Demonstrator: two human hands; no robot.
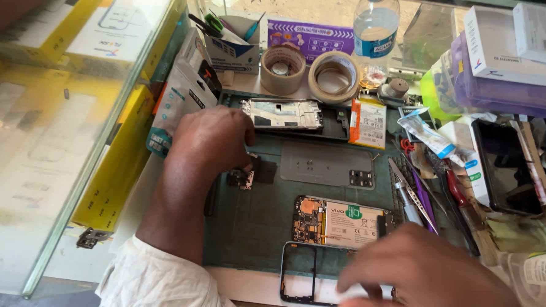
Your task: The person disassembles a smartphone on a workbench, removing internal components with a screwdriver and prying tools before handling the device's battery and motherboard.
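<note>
Left hand: fingers curled shut on a small dark phone part at the mat's 9 o'clock. Opened phone: centre, battery exposed. Empty phone frame: at 6 o'clock. Right hand: fingers pinching a white scrap against the frame. Tape rolls: at 12 o'clock.

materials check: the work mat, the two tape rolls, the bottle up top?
Work mat: looks like soft rubber or silicone, matte dark green, scuffed, no glare. Tape rolls: beige paper-type tape by the dull, creamy surface, probably masking tape on card cores. Bottle: clear thin plastic, glossy, see-through, with a blue cap and blue label. Left hand rests on the mat; right hand is on a phone frame.
</note>
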